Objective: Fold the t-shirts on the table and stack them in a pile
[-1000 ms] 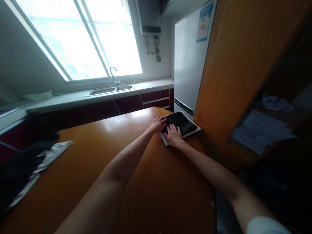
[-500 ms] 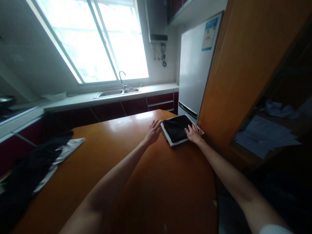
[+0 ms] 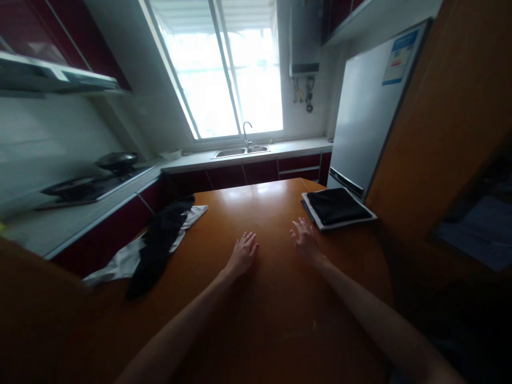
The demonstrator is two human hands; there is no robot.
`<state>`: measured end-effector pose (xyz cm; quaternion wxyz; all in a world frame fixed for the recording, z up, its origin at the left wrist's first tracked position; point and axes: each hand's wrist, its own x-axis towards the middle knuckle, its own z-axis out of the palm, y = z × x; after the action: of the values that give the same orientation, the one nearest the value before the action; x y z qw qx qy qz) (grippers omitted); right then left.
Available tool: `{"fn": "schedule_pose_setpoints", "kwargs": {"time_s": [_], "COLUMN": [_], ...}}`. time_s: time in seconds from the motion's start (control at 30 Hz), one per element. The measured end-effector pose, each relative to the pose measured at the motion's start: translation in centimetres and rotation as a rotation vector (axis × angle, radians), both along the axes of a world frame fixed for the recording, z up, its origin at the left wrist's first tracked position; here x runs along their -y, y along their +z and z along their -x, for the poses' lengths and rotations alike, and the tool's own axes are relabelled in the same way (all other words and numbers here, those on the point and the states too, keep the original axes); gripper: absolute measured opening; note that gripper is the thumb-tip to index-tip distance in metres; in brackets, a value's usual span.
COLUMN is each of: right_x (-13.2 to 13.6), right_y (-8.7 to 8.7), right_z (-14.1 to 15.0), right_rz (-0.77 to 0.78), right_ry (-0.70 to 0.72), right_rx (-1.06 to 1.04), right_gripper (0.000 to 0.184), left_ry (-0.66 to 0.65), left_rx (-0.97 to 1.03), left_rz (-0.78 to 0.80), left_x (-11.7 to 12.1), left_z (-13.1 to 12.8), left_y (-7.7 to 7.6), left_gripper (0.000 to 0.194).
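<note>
My left hand (image 3: 242, 253) is over the middle of the wooden table (image 3: 256, 298), its fingers stretched out and nothing in them. To its right my right hand (image 3: 305, 242) holds nothing either, fingers spread, just short of a folded stack. On top of that stack lies a folded black cloth (image 3: 336, 206), with a white folded cloth (image 3: 366, 217) showing beneath its edges. Loose black clothing (image 3: 158, 240) and white clothing (image 3: 120, 265) lie crumpled along the table's left edge. Whether either palm touches the tabletop I cannot tell.
A fridge (image 3: 368, 101) and a wooden panel (image 3: 424, 144) rise behind the stack. Across the back runs a counter with a sink (image 3: 240, 152) under the window. At left are a stove (image 3: 80, 189) with a wok (image 3: 117, 160) and a range hood (image 3: 56, 74).
Both hands have come off the folded stack and moved left and nearer to me. The view has swung left, bringing the stove and more of the loose clothes in.
</note>
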<state>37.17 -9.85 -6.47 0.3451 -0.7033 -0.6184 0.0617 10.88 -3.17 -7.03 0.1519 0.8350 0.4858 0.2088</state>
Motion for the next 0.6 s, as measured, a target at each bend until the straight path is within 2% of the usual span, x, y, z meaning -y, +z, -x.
{"fn": "schedule_pose_setpoints", "kwargs": {"time_s": [0.13,0.27,0.4,0.6], "right_x": [0.9,1.3,1.8,2.0], "right_y": [-0.8,-1.4,-2.2,-3.7], "right_z": [5.7,9.0,10.4,10.0], "right_rz": [0.108,0.151,0.21,0.231], "right_ry": [0.117,0.145,0.145,0.15], "right_rx": [-0.001,0.039,0.147,0.308], "right_gripper": [0.05,0.052,0.057,0.057], "left_ry": [0.066,0.097,0.113,0.119], "left_rx": [-0.068,-0.096,-0.173,-0.247], "left_rz": [-0.005,-0.004,0.03,0.038], "left_x": [2.5,4.3,4.9,5.1], "left_z": [3.5,5.6,6.2,5.9], "left_y": [-0.1,0.2,0.2,-0.4], "left_gripper": [0.048,0.053,0.061,0.068]}}
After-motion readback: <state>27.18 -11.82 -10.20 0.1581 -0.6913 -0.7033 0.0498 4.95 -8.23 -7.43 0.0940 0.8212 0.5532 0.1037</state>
